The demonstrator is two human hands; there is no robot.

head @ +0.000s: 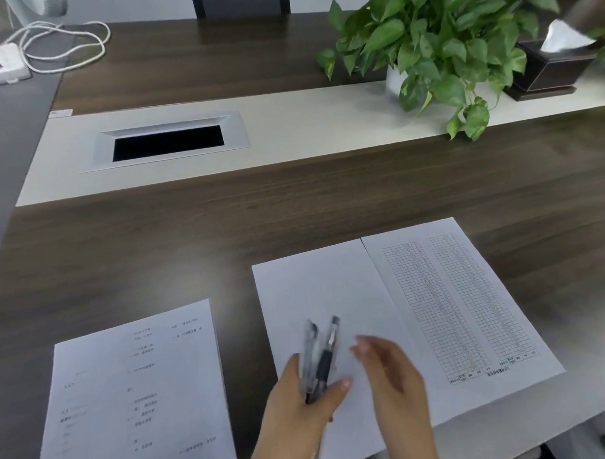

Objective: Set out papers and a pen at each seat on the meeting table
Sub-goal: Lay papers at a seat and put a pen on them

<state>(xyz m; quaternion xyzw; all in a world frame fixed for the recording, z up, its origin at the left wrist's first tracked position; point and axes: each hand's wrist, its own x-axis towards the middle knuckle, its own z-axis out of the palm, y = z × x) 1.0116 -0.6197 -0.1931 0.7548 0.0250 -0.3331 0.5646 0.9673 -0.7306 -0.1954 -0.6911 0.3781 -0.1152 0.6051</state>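
My left hand (300, 404) grips two pens (319, 353), one clear and one black, tips pointing away from me, above a blank white sheet (326, 292). My right hand (396, 387) hovers just right of the pens with relaxed fingers, holding nothing. A sheet printed with tables (463, 300) lies edge to edge with the blank sheet on its right. A stack of printed papers (134, 388) lies on the dark wooden table (139, 244) at the lower left.
A pale strip runs across the table with a metal cable hatch (167, 142). A leafy potted plant (434, 52) and a dark tissue box (553, 70) stand on it at the right. A white power strip with cord (8, 62) lies far left. A chair back (240, 0) shows beyond.
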